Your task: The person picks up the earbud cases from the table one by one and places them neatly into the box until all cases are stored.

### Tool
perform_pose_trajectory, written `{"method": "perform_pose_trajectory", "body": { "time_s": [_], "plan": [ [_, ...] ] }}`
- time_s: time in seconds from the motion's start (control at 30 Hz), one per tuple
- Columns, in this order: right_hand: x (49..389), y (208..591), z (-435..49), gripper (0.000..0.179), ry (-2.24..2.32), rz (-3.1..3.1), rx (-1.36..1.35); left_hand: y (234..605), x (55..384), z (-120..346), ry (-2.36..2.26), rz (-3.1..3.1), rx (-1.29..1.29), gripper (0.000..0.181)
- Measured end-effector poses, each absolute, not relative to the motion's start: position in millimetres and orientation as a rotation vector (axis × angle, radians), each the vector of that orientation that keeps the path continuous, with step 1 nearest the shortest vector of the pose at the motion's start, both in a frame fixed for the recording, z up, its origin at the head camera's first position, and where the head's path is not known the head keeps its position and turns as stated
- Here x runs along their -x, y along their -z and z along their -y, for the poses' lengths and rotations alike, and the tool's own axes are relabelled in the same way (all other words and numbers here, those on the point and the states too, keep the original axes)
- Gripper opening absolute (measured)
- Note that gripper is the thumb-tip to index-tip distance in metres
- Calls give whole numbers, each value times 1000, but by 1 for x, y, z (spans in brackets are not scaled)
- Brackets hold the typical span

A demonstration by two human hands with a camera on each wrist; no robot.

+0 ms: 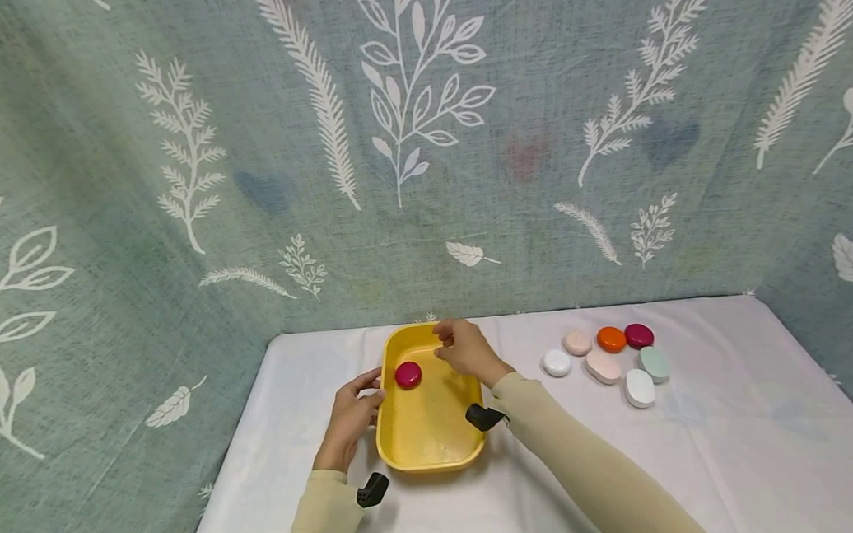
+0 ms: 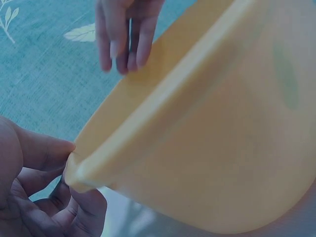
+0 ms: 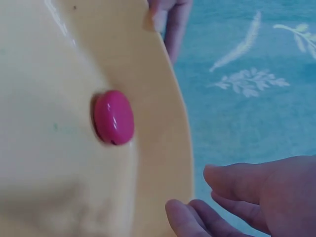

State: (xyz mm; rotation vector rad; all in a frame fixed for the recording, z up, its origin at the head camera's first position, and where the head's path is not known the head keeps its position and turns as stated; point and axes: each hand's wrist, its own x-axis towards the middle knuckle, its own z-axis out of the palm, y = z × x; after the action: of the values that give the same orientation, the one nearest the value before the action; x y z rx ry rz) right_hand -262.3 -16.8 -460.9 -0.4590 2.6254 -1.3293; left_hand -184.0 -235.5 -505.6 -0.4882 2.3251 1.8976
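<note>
A yellow tray [image 1: 426, 432] with rounded corners lies in front of me, its rim raised. My left hand [image 1: 351, 412] grips the tray's left rim, thumb and fingers pinching the edge in the left wrist view. Inside the tray, towards its far left, rests a magenta soap [image 1: 408, 375], shiny and rounded. My right hand [image 1: 468, 350] hovers over the far right part of the tray, its fingers relaxed and holding nothing. In the right wrist view its fingertips [image 3: 180, 215] are right at the rim.
Several more soaps stand in a cluster on the white cloth to the right: a white round one [image 1: 555, 363], an orange one [image 1: 611, 338], a magenta one [image 1: 639, 335], a mint one [image 1: 654, 364] and others. Leaf-patterned green fabric [image 1: 425, 242] hangs behind the table.
</note>
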Motion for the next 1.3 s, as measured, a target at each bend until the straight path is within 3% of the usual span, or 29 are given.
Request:
{"method": "perform_pose_trajectory", "body": {
  "time_s": [0.33,0.9,1.3],
  "plan": [
    [256,460,-35,38,1433,-2679,377,506,183,236,-1910,-2323,485,45],
    [244,490,-115,36,1513,-2792,272,508,185,236,-1905,-2319,505,45],
    [231,502,-148,37,1460,-2796,105,507,184,236,-1916,-2309,519,44]
  ]
}}
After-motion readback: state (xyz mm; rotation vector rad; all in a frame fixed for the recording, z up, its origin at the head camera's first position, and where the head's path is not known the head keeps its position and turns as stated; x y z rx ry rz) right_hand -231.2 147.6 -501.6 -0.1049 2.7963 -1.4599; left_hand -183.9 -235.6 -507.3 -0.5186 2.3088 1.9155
